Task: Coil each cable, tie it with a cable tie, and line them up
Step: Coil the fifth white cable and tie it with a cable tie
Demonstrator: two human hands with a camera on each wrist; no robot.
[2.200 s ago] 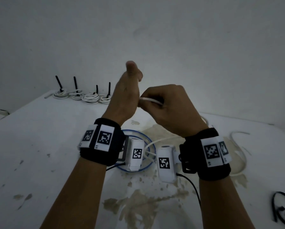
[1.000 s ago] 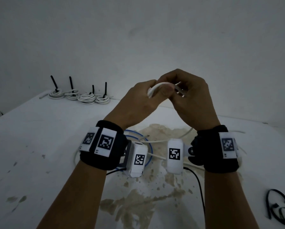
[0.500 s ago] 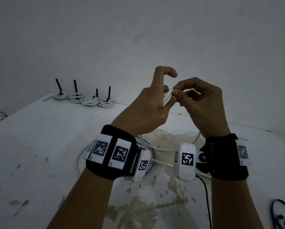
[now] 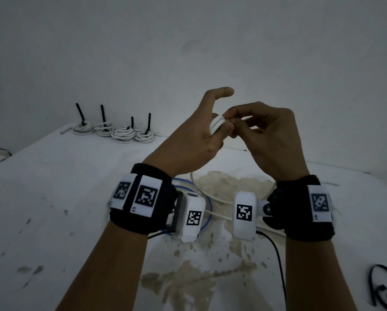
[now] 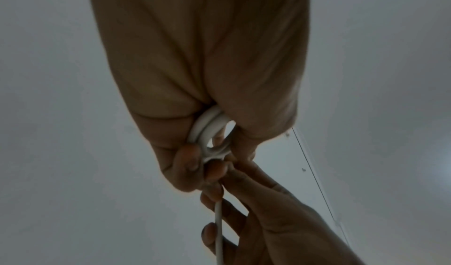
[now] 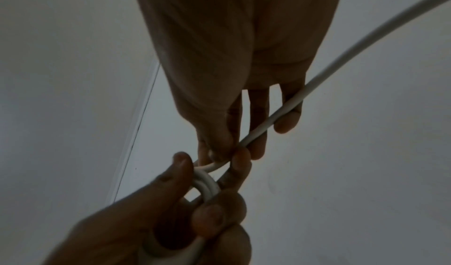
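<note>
The left hand [image 4: 194, 140] is raised above the middle of the white table [image 4: 53, 198], its index finger stretched up and hooked toward one o'clock while the thumb and lower fingers [image 5: 190, 161] close round a small coil of white cable [image 4: 217, 126]; the left wrist view shows two or three turns of that coil [image 5: 207, 132] wedged between thumb base and curled fingers. The right hand [image 4: 269, 140], just beside it at three o'clock and touching it at the fingertips, pinches the cable's free run between thumb and forefinger right at the coil, and the right wrist view shows the strand [image 6: 292, 103] lying across the other, loosely curved fingers [image 6: 288, 122] before leaving the frame at the upper right. The slack [image 4: 215, 198] hangs down to the table below the wrists and is partly hidden behind the wrist cameras, as is a blue cable loop [image 4: 207, 205] beside it. At the table's far edge, around ten o'clock, four tied white coils [image 4: 114, 131] sit in a row, each with a black tie tail sticking up. At five o'clock a heap of black cable ties [image 4: 385, 290] is cut off by the frame edge. The cable's ends cannot be seen, and the wrist views are dim.
</note>
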